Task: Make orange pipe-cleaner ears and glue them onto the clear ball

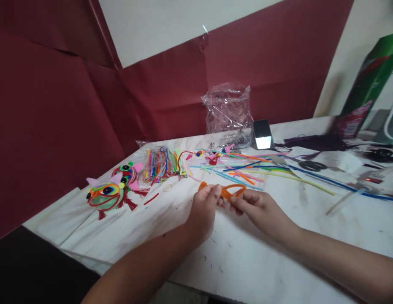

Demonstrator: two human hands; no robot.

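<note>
An orange pipe cleaner (237, 186), bent into loops, is held up between my two hands over the white marbled table. My left hand (206, 205) is closed on its left part, thumb on top, and some of the orange shows past the knuckles. At the right loop, my right hand (253, 205) pinches the lower edge between thumb and fingers. How the piece is wound between the hands is partly hidden by the fingers. Behind them lie loose coloured pipe cleaners (247, 179), several of them orange, blue and pink.
Two decorated animal-face crafts (106, 196) stand at the left. A bundle of pipe cleaners (163, 164) lies behind, near a clear plastic bag (229, 109) and a black box (262, 134). Scissors (310, 165), a clear stick (345, 202) and a green package (367, 84) are to the right.
</note>
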